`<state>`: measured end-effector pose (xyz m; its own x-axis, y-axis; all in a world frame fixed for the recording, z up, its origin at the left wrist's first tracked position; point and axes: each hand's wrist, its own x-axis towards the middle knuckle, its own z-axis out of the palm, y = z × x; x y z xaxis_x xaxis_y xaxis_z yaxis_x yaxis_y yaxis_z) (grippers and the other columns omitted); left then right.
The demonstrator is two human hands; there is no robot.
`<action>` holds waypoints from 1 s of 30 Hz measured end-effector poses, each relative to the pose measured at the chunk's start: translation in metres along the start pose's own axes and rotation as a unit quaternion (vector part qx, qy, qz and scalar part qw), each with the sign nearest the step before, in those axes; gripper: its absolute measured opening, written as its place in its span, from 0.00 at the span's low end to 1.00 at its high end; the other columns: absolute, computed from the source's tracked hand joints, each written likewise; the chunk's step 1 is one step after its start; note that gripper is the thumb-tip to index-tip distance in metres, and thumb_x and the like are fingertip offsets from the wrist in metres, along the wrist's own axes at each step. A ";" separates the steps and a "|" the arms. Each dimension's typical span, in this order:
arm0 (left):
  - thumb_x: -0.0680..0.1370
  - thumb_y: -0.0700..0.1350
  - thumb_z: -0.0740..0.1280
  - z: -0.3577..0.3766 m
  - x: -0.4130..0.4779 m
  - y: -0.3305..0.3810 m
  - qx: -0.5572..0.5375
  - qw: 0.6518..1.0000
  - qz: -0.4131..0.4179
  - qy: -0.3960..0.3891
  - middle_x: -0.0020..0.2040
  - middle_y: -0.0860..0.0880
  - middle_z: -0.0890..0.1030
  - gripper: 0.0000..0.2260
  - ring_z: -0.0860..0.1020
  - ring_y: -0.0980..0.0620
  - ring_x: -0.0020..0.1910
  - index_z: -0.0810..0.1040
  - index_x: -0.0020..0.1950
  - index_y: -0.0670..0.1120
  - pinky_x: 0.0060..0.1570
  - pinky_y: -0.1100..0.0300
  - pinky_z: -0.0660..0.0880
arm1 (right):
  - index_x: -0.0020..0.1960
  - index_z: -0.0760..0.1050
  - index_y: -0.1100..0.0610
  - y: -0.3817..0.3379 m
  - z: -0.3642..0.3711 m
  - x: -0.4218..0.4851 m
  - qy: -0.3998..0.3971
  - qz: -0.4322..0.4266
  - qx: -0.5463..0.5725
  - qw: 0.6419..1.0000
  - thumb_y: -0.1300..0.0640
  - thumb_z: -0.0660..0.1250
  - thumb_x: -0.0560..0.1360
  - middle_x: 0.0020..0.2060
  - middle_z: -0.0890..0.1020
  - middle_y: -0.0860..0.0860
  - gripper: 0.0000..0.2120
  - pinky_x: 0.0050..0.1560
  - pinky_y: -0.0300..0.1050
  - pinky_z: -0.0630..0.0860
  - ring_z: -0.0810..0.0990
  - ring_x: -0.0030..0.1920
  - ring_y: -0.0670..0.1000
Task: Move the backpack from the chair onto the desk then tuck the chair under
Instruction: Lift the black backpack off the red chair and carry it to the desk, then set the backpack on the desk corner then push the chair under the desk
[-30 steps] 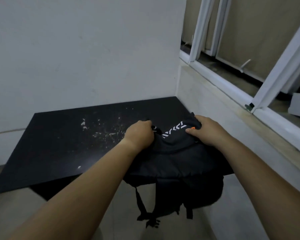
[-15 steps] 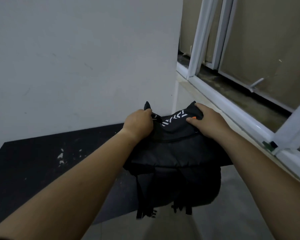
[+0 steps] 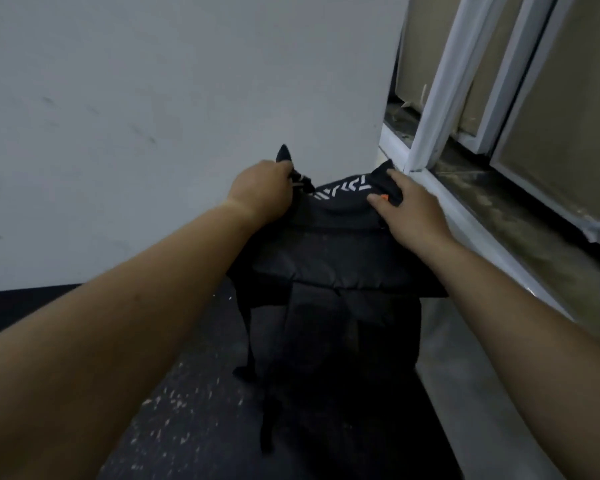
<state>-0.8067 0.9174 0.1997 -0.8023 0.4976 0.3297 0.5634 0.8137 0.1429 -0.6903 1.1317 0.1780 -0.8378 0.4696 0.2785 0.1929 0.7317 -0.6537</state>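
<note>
The black backpack (image 3: pixel 333 271), with a white chevron stripe and an orange tab near its top, hangs in front of me over the black desk (image 3: pixel 194 403). My left hand (image 3: pixel 264 192) grips its top left corner by a strap. My right hand (image 3: pixel 406 209) clamps the top right corner, thumb by the orange tab. The bag's lower part and dangling straps reach down to the desk surface; whether they rest on it I cannot tell. The chair is not in view.
A white wall (image 3: pixel 153 116) stands right behind the desk. A white-framed window (image 3: pixel 440 98) with a dirty sill (image 3: pixel 499 195) runs along the right. White specks litter the desk top. A grey ledge (image 3: pixel 482 393) lies between desk and window.
Both hands have carried the backpack up and forward, from the desk's front edge to over the desk near the wall. The grips are unchanged.
</note>
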 end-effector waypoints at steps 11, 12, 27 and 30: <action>0.82 0.50 0.59 0.142 -0.040 -0.016 -0.072 0.997 -0.034 0.013 0.61 0.39 0.74 0.26 0.77 0.38 0.52 0.59 0.78 0.46 0.49 0.46 0.75 | 0.79 0.56 0.44 0.098 0.106 -0.003 -0.021 0.035 -0.004 0.999 0.38 0.62 0.77 0.73 0.72 0.52 0.33 0.66 0.47 0.71 0.72 0.70 0.55; 0.82 0.52 0.58 0.170 -0.059 -0.014 -0.056 0.996 -0.053 -0.037 0.64 0.39 0.71 0.28 0.75 0.39 0.55 0.56 0.79 0.46 0.52 0.46 0.74 | 0.80 0.55 0.46 0.118 0.125 -0.018 -0.059 0.054 -0.026 0.996 0.41 0.63 0.78 0.72 0.71 0.56 0.34 0.67 0.50 0.71 0.72 0.70 0.57; 0.73 0.68 0.61 0.300 -0.140 0.005 0.130 0.969 -0.014 -0.211 0.78 0.37 0.32 0.43 0.34 0.35 0.77 0.56 0.79 0.43 0.76 0.39 0.43 | 0.81 0.44 0.48 0.208 0.211 -0.103 -0.185 0.066 -0.225 0.954 0.46 0.68 0.74 0.80 0.46 0.58 0.45 0.78 0.63 0.54 0.49 0.79 0.62; 0.69 0.76 0.55 0.316 -0.143 0.004 0.094 0.961 -0.019 -0.258 0.78 0.39 0.32 0.50 0.33 0.35 0.76 0.48 0.80 0.44 0.75 0.35 0.46 | 0.80 0.41 0.43 0.214 0.224 -0.107 -0.215 0.035 -0.246 0.944 0.33 0.60 0.73 0.80 0.38 0.56 0.44 0.76 0.69 0.40 0.39 0.80 0.63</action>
<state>-0.7521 0.9446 -0.1418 -0.8403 0.5091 -0.1862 0.5244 0.8505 -0.0410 -0.6736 1.1268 -0.1493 -0.9238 0.3585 -0.1340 0.3807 0.8972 -0.2238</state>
